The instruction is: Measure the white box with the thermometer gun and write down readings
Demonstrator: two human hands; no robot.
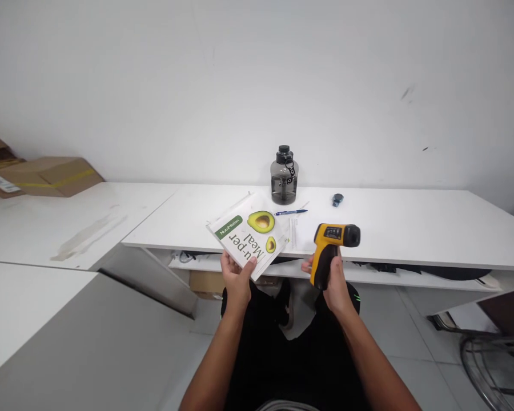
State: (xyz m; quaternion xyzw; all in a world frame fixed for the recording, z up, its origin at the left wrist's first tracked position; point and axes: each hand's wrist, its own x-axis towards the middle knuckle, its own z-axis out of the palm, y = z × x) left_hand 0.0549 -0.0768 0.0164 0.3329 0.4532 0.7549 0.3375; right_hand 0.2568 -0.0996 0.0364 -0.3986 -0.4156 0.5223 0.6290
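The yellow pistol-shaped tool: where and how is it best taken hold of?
Probably by the handle, from below on the near side: it is slim and slants down that way, clear of the bulkier head and the black nose pointing right. The right hand grips it there.

- Looks like a plain office or workroom
- Long white desk with a shelf beneath, against a scuffed wall
- Taped cardboard box on adjoining table
- Gray tiled floor

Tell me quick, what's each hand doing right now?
Left hand: closed, holding the flat avocado-print item.
Right hand: closed, holding the yellow-and-black gun-shaped device.
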